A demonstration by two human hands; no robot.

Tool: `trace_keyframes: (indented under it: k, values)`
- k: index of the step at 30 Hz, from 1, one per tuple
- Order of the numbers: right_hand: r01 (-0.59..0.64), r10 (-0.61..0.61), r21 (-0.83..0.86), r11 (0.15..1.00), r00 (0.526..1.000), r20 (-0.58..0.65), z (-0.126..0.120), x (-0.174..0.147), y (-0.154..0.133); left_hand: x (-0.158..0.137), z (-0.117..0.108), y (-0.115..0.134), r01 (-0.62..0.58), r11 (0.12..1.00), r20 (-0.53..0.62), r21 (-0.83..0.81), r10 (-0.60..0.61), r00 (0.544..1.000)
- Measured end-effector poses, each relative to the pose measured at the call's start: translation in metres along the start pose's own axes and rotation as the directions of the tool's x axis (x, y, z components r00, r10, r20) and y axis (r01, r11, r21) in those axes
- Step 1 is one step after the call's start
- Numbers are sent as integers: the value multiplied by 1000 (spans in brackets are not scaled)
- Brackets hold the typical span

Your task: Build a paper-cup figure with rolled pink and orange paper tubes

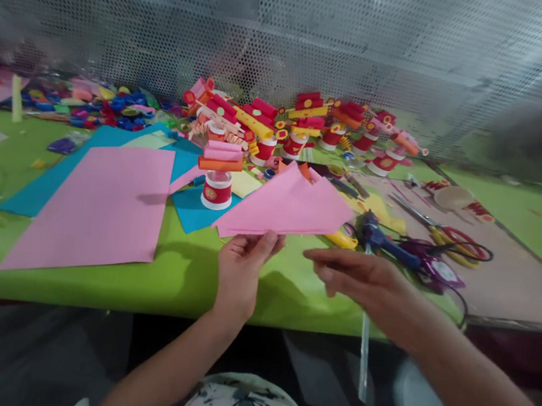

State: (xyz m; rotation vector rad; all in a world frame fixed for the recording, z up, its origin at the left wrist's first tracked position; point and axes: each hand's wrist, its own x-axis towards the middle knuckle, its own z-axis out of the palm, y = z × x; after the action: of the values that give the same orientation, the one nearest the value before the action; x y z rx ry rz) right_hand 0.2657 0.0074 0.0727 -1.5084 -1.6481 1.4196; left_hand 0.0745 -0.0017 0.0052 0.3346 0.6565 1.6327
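Observation:
My left hand point(243, 269) pinches the lower edge of a folded piece of pink paper point(287, 202) between thumb and fingers, holding it up over the front of the table. The fold lies along the bottom, and the top edges slope to a peak. To its right, my right hand point(358, 278) points toward the paper with fingers stretched out, apart from it and holding nothing. Just behind the paper, on the left, stands a red and white paper cup point(217, 190) topped with pink and orange paper rolls point(221, 156).
A pink sheet point(105, 208) overlaps blue paper point(43, 190) at left. A blue glue gun point(386, 241) with a glue stick and scissors point(439, 232) lie right. Several cup-and-roll models point(306, 124) line the back, before a perforated metal panel point(320, 56).

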Motion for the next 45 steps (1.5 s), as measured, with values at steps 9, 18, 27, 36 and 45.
trace_keyframes:
  k: [9,18,27,36,45]
  values:
    - [72,41,682,728,988,-148,67,34,-9,-18,8,16,23,1000,-15,-11,-23,1000]
    - [165,-17,719,675,978,-209,88,28,2,-22,9,17,34,999,20,16,-35,999]
    - [264,-37,760,594,953,-302,105,22,5,-26,6,15,-6,999,46,52,4,999]
    - [223,18,792,568,959,-283,111,24,2,-24,3,15,-21,996,65,89,15,998]
    - [202,75,826,526,956,-282,113,25,3,-23,2,12,14,995,2,99,-14,1000]
